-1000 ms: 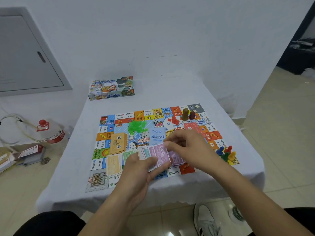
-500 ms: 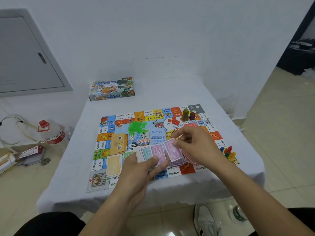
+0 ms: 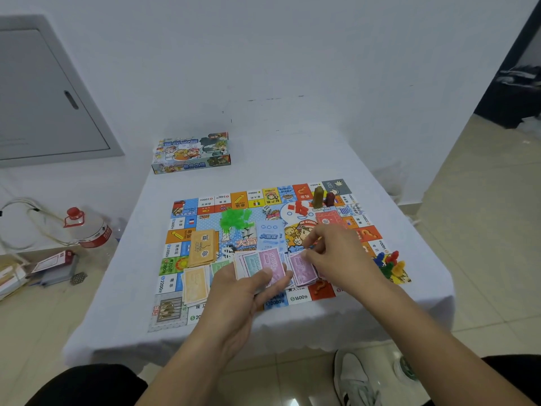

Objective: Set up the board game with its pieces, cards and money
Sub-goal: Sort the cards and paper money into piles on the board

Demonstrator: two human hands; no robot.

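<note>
The left hand (image 3: 246, 291) pinches a fan of play money (image 3: 260, 266) under its thumb while the right hand (image 3: 330, 256) fingertips pinch a purple note (image 3: 303, 266) just beside it; a loose pinch could spill notes onto the board (image 3: 187, 213).

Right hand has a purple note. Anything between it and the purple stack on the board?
Nothing visible. The right hand pinches the purple note right over the purple stack; the left hand holds the fanned notes just beside it.
</note>
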